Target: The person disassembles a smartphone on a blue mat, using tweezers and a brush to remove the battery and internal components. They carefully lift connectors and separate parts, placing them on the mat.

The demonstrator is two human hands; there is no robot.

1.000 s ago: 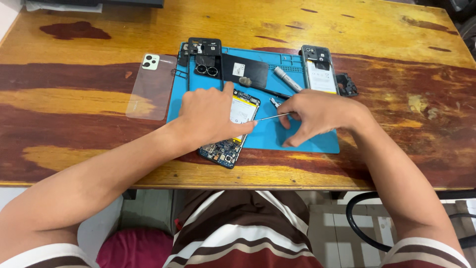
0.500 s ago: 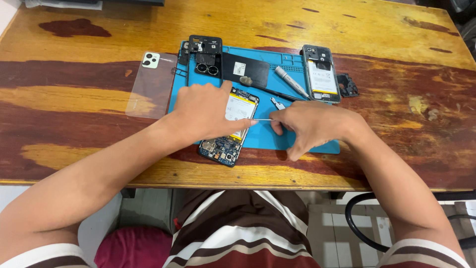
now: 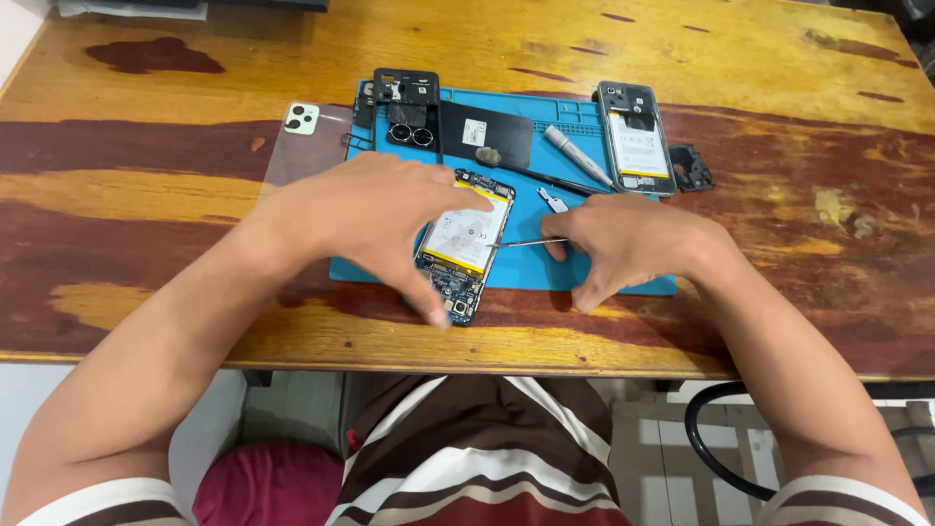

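Here, near the table's front edge, the left hand [image 3: 375,219] hovers spread over the opened phone [image 3: 466,244] on the blue mat [image 3: 623,273], while the right hand [image 3: 623,244] pinches tweezers [image 3: 521,243] toward its battery: prying seems underway, needing steadiness. Farther back lies another phone [image 3: 635,139].

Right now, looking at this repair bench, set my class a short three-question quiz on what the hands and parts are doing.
1. True or false: the opened phone lies partly on the blue mat.
2. Which hand holds the thin metal tool?
3. The clear back cover lies: A) left of the mat, B) right of it.

Key: 1 true. 2 the right hand; the left hand is spread over the phone. 3 A.
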